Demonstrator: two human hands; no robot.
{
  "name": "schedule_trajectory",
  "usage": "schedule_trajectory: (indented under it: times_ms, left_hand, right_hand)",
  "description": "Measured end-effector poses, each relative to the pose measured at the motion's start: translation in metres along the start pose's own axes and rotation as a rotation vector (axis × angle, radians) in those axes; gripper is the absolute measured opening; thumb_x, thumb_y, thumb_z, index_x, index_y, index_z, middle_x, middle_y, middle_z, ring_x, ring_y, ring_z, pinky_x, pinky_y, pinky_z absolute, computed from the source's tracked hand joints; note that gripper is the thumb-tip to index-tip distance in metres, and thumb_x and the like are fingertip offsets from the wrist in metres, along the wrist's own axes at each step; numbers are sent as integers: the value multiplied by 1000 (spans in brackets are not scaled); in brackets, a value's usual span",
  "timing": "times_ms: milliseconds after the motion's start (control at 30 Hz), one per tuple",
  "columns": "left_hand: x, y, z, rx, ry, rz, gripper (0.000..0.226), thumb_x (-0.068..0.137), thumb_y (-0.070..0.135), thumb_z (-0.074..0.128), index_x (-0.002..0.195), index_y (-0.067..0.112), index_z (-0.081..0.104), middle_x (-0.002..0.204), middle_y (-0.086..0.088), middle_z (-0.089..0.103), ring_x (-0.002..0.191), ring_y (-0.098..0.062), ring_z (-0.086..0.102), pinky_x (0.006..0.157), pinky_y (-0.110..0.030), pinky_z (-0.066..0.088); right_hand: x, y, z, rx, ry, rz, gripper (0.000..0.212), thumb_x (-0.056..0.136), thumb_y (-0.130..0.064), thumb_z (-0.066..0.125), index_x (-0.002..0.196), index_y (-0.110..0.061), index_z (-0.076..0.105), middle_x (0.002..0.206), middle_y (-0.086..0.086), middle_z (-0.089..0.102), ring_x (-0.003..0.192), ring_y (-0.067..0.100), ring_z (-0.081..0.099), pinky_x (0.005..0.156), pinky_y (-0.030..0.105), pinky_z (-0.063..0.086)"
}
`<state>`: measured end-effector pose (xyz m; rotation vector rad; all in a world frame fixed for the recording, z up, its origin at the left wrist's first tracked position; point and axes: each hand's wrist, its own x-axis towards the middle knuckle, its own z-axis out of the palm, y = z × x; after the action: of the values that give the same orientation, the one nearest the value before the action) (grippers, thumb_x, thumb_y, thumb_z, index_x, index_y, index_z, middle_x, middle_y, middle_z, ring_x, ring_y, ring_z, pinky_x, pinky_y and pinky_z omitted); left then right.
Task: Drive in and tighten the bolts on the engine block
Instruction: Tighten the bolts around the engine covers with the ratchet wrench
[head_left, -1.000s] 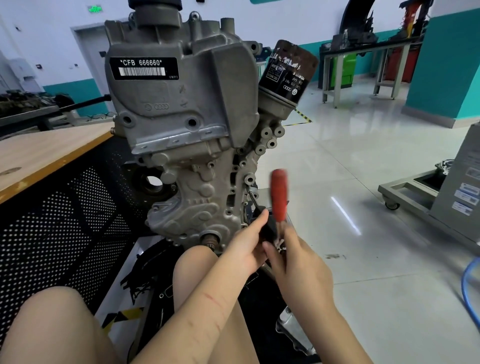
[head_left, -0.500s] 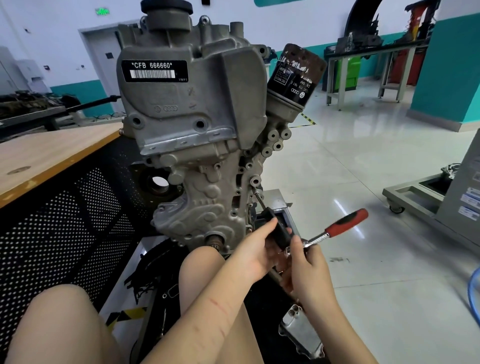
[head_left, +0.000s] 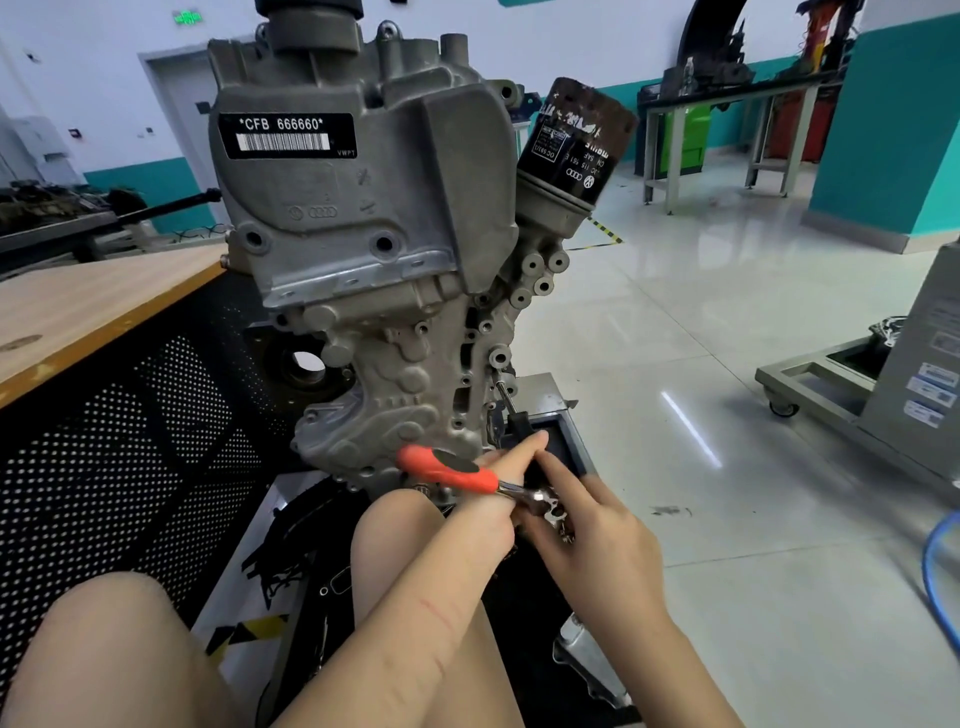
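A grey engine block (head_left: 363, 270) stands upright in front of me, with a black oil filter (head_left: 574, 140) on its upper right. A ratchet wrench with a red handle (head_left: 447, 470) lies across my hands, its handle pointing left. Its black extension bar (head_left: 511, 410) runs up into a bolt hole low on the block's right side. My left hand (head_left: 498, 483) holds the extension near the ratchet head. My right hand (head_left: 587, 535) grips the chrome ratchet head (head_left: 545, 504), index finger stretched along the extension.
A wooden workbench (head_left: 78, 312) with a perforated black side panel (head_left: 130, 441) is at my left. My bare knees are low in view. A grey wheeled stand (head_left: 883, 374) is at the right, a blue hose (head_left: 940, 571) on the tiled floor, metal tables behind.
The red ratchet handle has swung from upright, round through the right, and now points left. Both hands stayed at the ratchet head and extension.
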<state>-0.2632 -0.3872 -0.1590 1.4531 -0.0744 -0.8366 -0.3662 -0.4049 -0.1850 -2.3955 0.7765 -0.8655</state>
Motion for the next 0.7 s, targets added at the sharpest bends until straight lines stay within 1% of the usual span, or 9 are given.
schedule_trajectory:
  times_ms: [33, 100, 167, 233, 333, 400, 467, 567, 700]
  left_hand:
    - [0, 0, -1, 3, 8, 29, 18, 81, 22, 69, 82, 10, 56, 74, -7, 57, 62, -18, 52, 61, -26, 41]
    - [-1, -1, -1, 1, 4, 57, 20, 81, 19, 69, 75, 9, 53, 68, -7, 52, 60, -20, 48, 63, -28, 40]
    - [-3, 1, -1, -3, 8, 20, 24, 82, 21, 68, 67, 11, 52, 64, -6, 51, 58, -20, 46, 64, -29, 38]
    - [-5, 4, -1, -70, -64, -70, 22, 86, 25, 62, 71, 11, 57, 62, -5, 57, 56, -17, 52, 59, -26, 44]
    - [-9, 6, -4, -137, -206, -127, 20, 93, 27, 52, 84, 11, 60, 69, -5, 65, 50, -13, 60, 46, -19, 48]
    - [-9, 4, -5, -147, -244, -123, 21, 94, 27, 51, 88, 9, 61, 70, -5, 68, 46, -13, 61, 39, -17, 45]
    - [-9, 1, -5, -163, -261, -125, 22, 93, 26, 51, 88, 8, 61, 64, -4, 69, 45, -13, 63, 38, -17, 44]
    - [-6, -4, -8, -167, -259, -113, 19, 91, 26, 55, 87, 9, 64, 68, -3, 70, 52, -13, 65, 45, -19, 50]
    - [-5, -3, -10, -162, -178, -120, 18, 85, 25, 64, 76, 9, 63, 60, -3, 65, 48, -13, 61, 46, -19, 51]
  right_hand:
    - [0, 0, 1, 39, 6, 8, 51, 85, -44, 57, 132, -29, 43, 94, -9, 61, 79, 19, 62, 55, 28, 36]
    - [-1, -1, 4, 89, 17, 43, 37, 85, -45, 56, 109, -22, 40, 82, -8, 61, 75, 23, 61, 53, 30, 32]
    - [-1, -1, 7, 160, 19, 80, 34, 86, -46, 55, 89, -22, 30, 65, -9, 52, 63, 24, 56, 50, 31, 29]
    - [-1, -2, 12, 305, 46, 162, 32, 87, -43, 54, 81, -23, 30, 60, -8, 51, 55, 15, 53, 46, 27, 31]
    - [4, -1, 15, 631, 95, 381, 21, 90, -40, 50, 78, -27, 39, 63, -4, 57, 49, 3, 52, 48, 16, 37]
    - [8, 2, 16, 849, 55, 554, 16, 93, -40, 45, 86, -26, 49, 67, 3, 57, 49, 12, 52, 49, 26, 39]
    - [10, 4, 15, 956, 25, 636, 20, 94, -40, 43, 93, -24, 55, 68, 4, 54, 47, 12, 47, 45, 24, 35]
    - [8, 2, 16, 876, 28, 580, 19, 92, -41, 45, 86, -23, 48, 73, -3, 53, 61, 13, 48, 56, 25, 35]
    - [2, -4, 10, 465, 36, 287, 22, 91, -40, 46, 96, -19, 42, 75, -3, 61, 70, 23, 60, 56, 32, 42]
